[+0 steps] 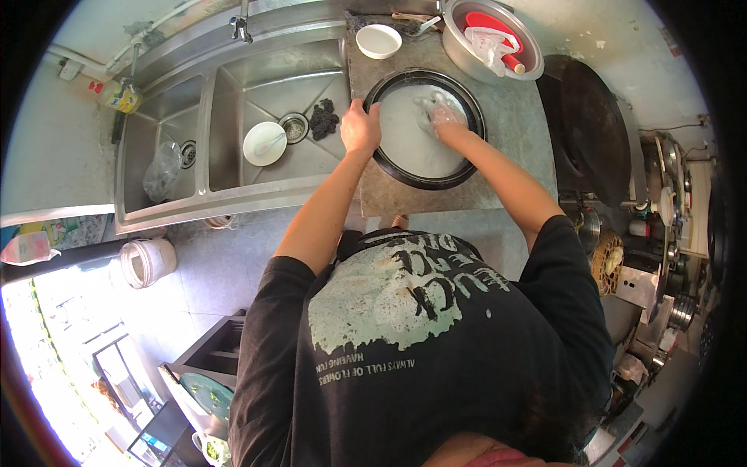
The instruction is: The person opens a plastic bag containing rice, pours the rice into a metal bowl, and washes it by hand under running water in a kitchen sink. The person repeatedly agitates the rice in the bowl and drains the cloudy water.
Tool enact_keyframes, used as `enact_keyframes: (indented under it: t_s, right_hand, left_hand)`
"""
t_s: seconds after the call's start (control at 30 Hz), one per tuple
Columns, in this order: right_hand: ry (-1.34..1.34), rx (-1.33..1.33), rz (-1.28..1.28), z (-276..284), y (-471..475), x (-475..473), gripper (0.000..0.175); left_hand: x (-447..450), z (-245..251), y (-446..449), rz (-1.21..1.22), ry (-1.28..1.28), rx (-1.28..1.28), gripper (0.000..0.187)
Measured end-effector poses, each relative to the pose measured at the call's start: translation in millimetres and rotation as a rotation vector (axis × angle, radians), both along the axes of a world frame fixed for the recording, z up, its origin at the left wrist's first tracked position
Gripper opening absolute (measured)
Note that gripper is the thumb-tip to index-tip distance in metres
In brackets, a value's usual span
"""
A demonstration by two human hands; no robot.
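A round black basin stands on the worn worktop, filled with a white, milky mixture. My left hand grips the basin's left rim, thumb at the inner side. Inside the basin, toward its right side, my right hand is in the white mixture and seems to wear a thin clear plastic glove. Its fingers are coated and partly sunk, so whether they hold anything is hidden. A white bowl sits just beyond the basin.
On the left is a steel double sink with a white bowl, a dark scouring pad and a plastic bag. A metal basin holding red items stands at the back right. Beside the worktop rests a large dark wok.
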State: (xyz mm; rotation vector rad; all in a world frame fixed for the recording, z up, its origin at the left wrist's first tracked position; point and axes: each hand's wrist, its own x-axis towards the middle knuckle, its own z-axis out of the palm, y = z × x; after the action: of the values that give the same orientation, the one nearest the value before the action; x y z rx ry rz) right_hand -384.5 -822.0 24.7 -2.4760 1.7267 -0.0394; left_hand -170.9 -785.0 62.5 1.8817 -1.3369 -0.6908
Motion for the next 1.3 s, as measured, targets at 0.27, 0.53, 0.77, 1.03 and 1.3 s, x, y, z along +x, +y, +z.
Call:
enact_keyframes:
  t_s: [0.27, 0.53, 0.77, 1.03, 1.3]
  right_hand:
    - [0.226, 0.244, -0.043, -16, -5, 22, 0.036]
    - [0.185, 0.422, 0.095, -13, 19, 48, 0.029]
    - [0.058, 0.327, 0.113, 9, 37, 57, 0.019]
    - [-0.125, 0.237, -0.13, -3, 22, 39, 0.022]
    - [0.027, 0.1, 0.054, -13, 7, 12, 0.021]
  left_hand:
    - [-1, 6, 1, -0.003, 0.007, 0.032, 0.037]
    - [1, 1, 0, 0.002, 0.008, -0.006, 0.044]
    - [1, -2, -1, 0.001, 0.004, -0.01, 0.042]
    - [1, 1, 0, -0.002, 0.008, 0.013, 0.036]
    - [0, 3, 1, 0.001, 0.019, 0.006, 0.036]
